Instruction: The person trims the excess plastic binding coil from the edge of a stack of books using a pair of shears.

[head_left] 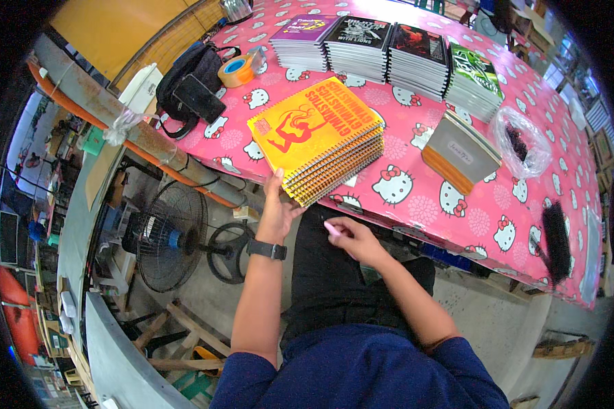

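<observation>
My left hand [276, 210] grips the yellow spiral-bound notebooks [320, 136] just beyond it; my right hand [359, 241] pinches a pink object [331, 228]; from afar I judge this stack-steadying, next calling for even support

Both forearms [258, 300] reach forward, left hand [278, 213] with thumb raised above its fingers [297, 212], right hand [358, 241] curled in a pinch.

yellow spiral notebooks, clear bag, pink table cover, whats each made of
The yellow spiral notebooks look like paper with smooth card covers; thin, regular binding loops suggest wire, possibly plastic. The clear bag seems plastic film: see-through, crinkled, shiny. The pink table cover is probably glossy vinyl, given its sheen.
</observation>
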Action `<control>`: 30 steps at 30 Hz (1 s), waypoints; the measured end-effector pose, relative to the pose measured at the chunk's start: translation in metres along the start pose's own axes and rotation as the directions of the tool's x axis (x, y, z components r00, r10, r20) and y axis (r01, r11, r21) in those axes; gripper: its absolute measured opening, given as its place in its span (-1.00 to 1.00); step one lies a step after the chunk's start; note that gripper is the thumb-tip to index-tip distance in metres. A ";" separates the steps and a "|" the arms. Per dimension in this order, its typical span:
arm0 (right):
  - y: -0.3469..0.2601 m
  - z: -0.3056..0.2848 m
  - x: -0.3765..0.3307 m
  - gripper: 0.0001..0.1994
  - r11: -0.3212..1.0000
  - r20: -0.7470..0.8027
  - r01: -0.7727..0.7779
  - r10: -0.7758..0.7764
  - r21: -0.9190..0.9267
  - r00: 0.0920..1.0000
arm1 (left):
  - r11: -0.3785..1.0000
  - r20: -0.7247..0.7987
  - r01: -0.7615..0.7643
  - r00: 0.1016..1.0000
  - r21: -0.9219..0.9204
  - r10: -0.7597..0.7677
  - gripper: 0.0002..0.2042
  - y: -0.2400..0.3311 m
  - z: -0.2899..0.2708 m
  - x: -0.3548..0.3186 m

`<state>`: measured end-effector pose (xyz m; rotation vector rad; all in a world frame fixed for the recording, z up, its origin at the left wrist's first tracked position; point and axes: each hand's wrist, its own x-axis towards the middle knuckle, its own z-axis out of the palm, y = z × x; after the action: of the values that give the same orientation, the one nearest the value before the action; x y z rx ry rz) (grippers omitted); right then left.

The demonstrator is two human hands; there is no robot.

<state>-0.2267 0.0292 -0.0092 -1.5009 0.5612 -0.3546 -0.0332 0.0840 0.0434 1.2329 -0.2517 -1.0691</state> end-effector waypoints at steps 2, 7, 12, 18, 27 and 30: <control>-0.014 -0.004 -0.023 -0.55 0.940 -0.064 0.165 -0.192 -0.299 0.979 | 1.000 0.058 -0.002 0.998 -0.028 0.003 -0.33 0.000 -0.005 0.000; -0.047 -0.073 -0.086 -0.53 0.771 -0.355 0.118 -0.416 -0.626 0.838 | 1.000 0.010 -0.022 1.000 -0.010 0.023 -0.35 0.005 -0.012 -0.003; -0.025 -0.173 -0.110 -0.54 0.474 -0.546 -0.319 -0.486 -0.821 0.683 | 0.987 0.156 0.099 0.985 -0.127 -0.079 -0.39 0.004 0.017 -0.017; -0.015 -0.137 -0.071 -0.49 0.595 -0.500 -0.051 -0.623 -0.802 0.601 | 0.827 0.155 0.172 0.982 -0.535 -0.103 -0.45 -0.051 0.090 -0.047; -0.025 -0.107 0.020 -0.33 0.858 -0.545 0.298 -0.025 0.419 0.838 | 0.860 -0.483 -0.483 0.800 -0.167 0.356 -0.56 -0.022 0.025 -0.044; -0.037 -0.081 0.032 -0.30 0.848 -0.427 0.327 -0.135 0.416 0.894 | 0.949 -0.033 -0.288 0.958 -0.125 0.286 -0.40 0.016 -0.014 0.016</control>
<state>-0.2409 -0.0574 0.0248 -1.0134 0.5424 -0.9315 -0.0072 0.0795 0.0455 1.0505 -0.3353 -0.8106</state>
